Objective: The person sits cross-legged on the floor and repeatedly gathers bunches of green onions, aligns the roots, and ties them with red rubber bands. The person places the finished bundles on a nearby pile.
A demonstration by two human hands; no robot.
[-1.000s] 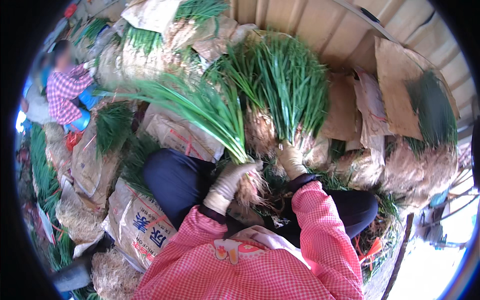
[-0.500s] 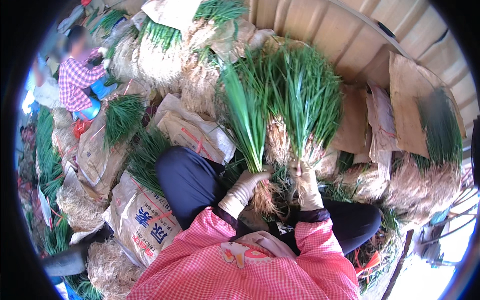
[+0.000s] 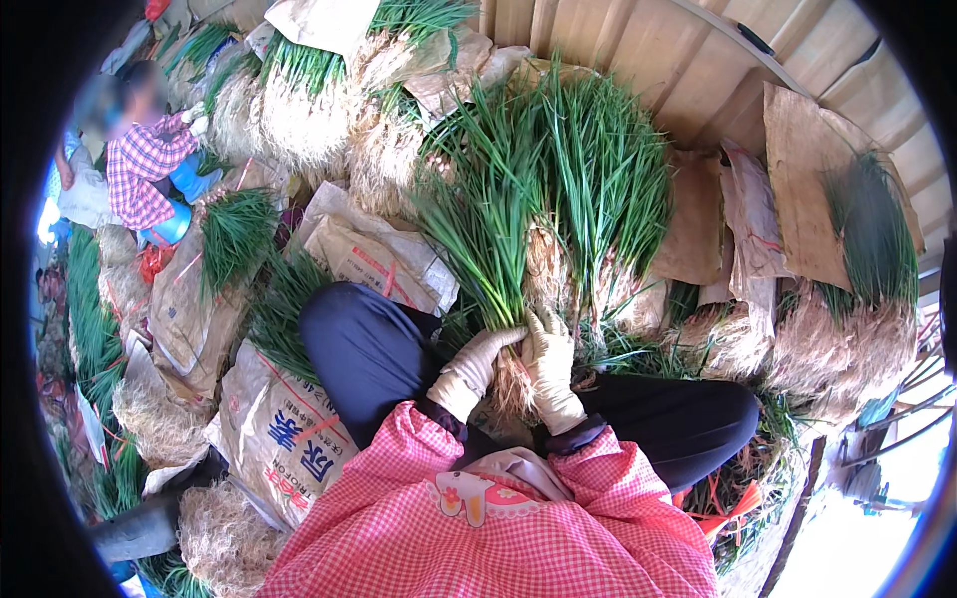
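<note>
A bunch of scallions (image 3: pixel 490 249), with long green leaves upward and pale, stringy roots downward, stands between my two hands over my lap. My gloved left hand (image 3: pixel 473 371) is closed around its base from the left. From the right, my gloved right hand (image 3: pixel 551 361) presses against the same base, fingers together and pointing up. The roots (image 3: pixel 512 387) hang out below, between the two palms. Just beyond stands a larger pile of scallions (image 3: pixel 606 179), leaves up, its dry roots partly hidden by the bunch and my right hand.
Printed woven sacks (image 3: pixel 289 434) and more rooted scallions (image 3: pixel 237 234) lie to my left. Cardboard sheets (image 3: pixel 812 189) lean at the right against a ribbed wall (image 3: pixel 638 50). A person in a checked shirt (image 3: pixel 145 171) sits at the far left. Orange strips (image 3: pixel 728 510) lie at lower right.
My right hand has come left from the pile's roots onto the bunch in my left hand. The bunch's leaves have spread wider.
</note>
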